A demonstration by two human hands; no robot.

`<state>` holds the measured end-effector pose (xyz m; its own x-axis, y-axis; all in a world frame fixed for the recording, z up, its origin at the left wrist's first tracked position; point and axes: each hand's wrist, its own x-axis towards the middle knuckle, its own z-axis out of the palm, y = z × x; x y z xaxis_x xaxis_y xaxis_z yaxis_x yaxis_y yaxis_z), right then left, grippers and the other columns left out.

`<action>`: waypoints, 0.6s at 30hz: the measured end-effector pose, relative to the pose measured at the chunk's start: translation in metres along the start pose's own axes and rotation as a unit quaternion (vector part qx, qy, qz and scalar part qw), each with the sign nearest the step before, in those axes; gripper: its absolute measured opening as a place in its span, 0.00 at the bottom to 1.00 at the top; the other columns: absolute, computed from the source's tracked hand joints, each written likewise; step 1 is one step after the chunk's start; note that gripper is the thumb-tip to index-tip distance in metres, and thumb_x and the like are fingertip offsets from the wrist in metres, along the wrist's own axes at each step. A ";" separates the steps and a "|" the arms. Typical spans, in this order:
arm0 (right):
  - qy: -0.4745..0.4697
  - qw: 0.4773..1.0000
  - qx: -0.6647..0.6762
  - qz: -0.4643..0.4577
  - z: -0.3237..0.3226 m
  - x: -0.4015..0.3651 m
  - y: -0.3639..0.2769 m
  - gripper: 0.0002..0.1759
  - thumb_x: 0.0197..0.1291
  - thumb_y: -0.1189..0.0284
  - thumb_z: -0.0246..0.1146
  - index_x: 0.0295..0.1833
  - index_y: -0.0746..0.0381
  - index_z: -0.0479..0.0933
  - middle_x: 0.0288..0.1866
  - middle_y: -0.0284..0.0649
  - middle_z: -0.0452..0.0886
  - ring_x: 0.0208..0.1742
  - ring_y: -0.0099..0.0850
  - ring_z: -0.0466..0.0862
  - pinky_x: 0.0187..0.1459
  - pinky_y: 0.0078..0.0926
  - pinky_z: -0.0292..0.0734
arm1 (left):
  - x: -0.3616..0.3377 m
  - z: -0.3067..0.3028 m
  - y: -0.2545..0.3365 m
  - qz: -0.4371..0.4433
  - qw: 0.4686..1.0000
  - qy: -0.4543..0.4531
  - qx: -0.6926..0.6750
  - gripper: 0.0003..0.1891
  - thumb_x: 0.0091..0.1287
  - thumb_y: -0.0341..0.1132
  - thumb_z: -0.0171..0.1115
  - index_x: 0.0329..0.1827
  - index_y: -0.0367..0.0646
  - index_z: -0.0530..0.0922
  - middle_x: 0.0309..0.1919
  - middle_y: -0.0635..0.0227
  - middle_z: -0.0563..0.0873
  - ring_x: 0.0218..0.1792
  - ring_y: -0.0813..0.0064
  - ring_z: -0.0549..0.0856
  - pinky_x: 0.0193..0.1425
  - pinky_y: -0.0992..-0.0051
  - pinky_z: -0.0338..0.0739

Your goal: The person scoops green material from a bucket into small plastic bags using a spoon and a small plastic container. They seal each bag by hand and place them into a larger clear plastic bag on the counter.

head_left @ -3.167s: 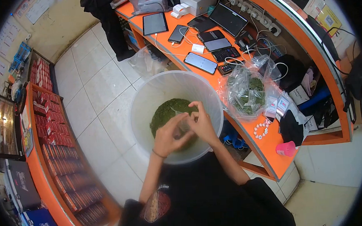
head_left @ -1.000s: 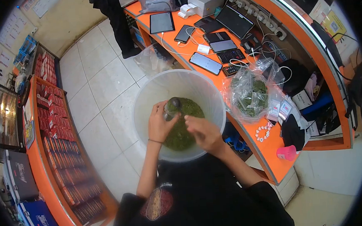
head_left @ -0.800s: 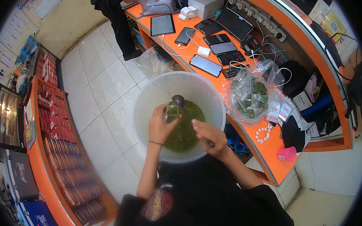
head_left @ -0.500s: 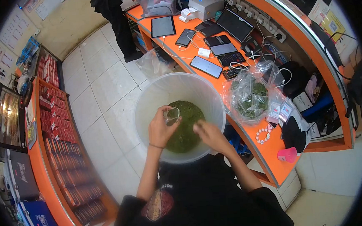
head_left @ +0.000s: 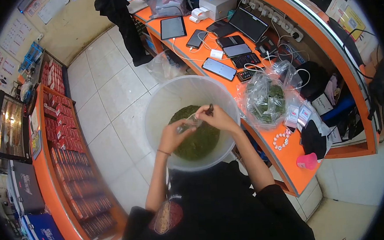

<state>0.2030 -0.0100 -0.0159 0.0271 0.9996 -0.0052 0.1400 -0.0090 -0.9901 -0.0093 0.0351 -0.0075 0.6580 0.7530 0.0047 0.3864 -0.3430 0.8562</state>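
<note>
A translucent round tub (head_left: 158, 100) stands in front of me, with green, finely cut material (head_left: 193, 148) at its bottom. Above that material, my left hand (head_left: 174, 136) is closed on a small clear plastic bag (head_left: 191, 122). Right beside it, my right hand (head_left: 216, 117) is pinched at the bag's edge with a small dark thing between its fingers, too small to name. Both hands are over the tub's opening, close together.
On the orange counter (head_left: 264, 144) to the right lie phones (head_left: 219, 69), a tablet (head_left: 173, 28), a plastic bag of greens (head_left: 265, 100), a beaded bracelet (head_left: 281, 140) and a pink cup (head_left: 307, 161). A person (head_left: 127, 29) stands at the back. Shelves (head_left: 74, 171) line the left.
My right hand has moved up to my left hand and now holds a small dark thing at the bag. My left hand has turned and lowered slightly.
</note>
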 end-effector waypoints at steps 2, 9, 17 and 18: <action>0.036 0.999 0.009 -0.019 -0.001 -0.004 -0.008 0.08 0.58 0.67 0.70 0.40 0.60 0.84 0.27 0.30 0.74 0.27 0.20 0.70 0.32 0.24 0.69 | 0.002 0.012 -0.012 -0.006 0.996 0.036 -0.079 0.12 0.65 0.40 0.69 0.43 0.41 0.85 0.35 0.66 0.89 0.40 0.74 0.85 0.46 0.72 0.77; 0.074 0.978 -0.152 -0.119 0.000 -0.023 -0.031 0.10 0.60 0.66 0.71 0.41 0.60 0.84 0.31 0.32 0.71 0.31 0.22 0.69 0.32 0.24 0.65 | 0.002 0.014 -0.014 -0.039 0.986 -0.007 -0.161 0.12 0.71 0.37 0.64 0.45 0.36 0.83 0.35 0.74 0.85 0.38 0.84 0.80 0.45 0.80 0.75; 0.056 0.988 -0.092 -0.108 0.006 -0.031 -0.028 0.08 0.57 0.68 0.72 0.39 0.59 0.84 0.31 0.34 0.71 0.31 0.26 0.71 0.32 0.24 0.66 | 0.002 0.018 0.008 0.059 0.977 0.125 -0.160 0.10 0.69 0.35 0.65 0.48 0.38 0.85 0.42 0.67 0.89 0.46 0.79 0.83 0.54 0.76 0.76; 0.036 0.989 -0.099 -0.108 0.006 -0.031 -0.029 0.08 0.57 0.68 0.73 0.39 0.59 0.85 0.31 0.34 0.71 0.32 0.26 0.71 0.32 0.24 0.66 | 0.002 0.013 0.002 0.034 0.978 0.086 -0.188 0.11 0.69 0.34 0.65 0.48 0.37 0.85 0.42 0.67 0.89 0.45 0.79 0.83 0.54 0.76 0.76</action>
<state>0.1919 -0.0407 0.0117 0.0449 0.9744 0.2202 0.3415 0.1922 -0.9200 0.0010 0.0282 -0.0131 0.5423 0.8305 0.1273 0.0593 -0.1890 0.9802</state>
